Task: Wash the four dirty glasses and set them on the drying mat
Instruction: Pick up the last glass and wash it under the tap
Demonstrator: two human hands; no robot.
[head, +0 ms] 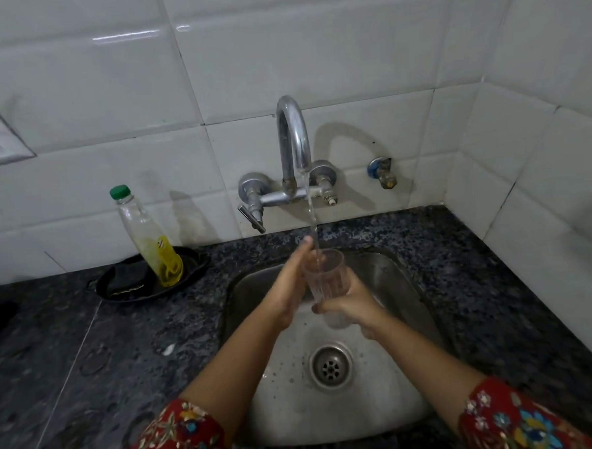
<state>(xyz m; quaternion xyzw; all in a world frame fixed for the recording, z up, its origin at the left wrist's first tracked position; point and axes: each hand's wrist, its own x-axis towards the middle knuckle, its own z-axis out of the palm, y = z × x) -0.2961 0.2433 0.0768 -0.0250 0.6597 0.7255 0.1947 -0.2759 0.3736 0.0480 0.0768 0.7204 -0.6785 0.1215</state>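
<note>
1. Glass (326, 277) upright over the sink (398, 280), under the tap (293, 138); water stream (312, 220) falls into it.
2. Right hand (352, 302) grips the glass low down, fingers curled round it.
3. Left hand (289, 286) lies against the glass's left side, fingers straight, tips by the rim.
4. Bench (479, 283), left side: green-capped bottle (148, 239) standing in a black dish (102, 289).

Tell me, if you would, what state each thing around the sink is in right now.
tap: running, the stream falling into the glass
glass: upright, held under the water over the sink
right hand: grips the foot of the glass
left hand: fingers fairly straight against the side of the glass
bottle: capped, leaning, a little yellow liquid left
sink: wet
drain: unplugged
</note>
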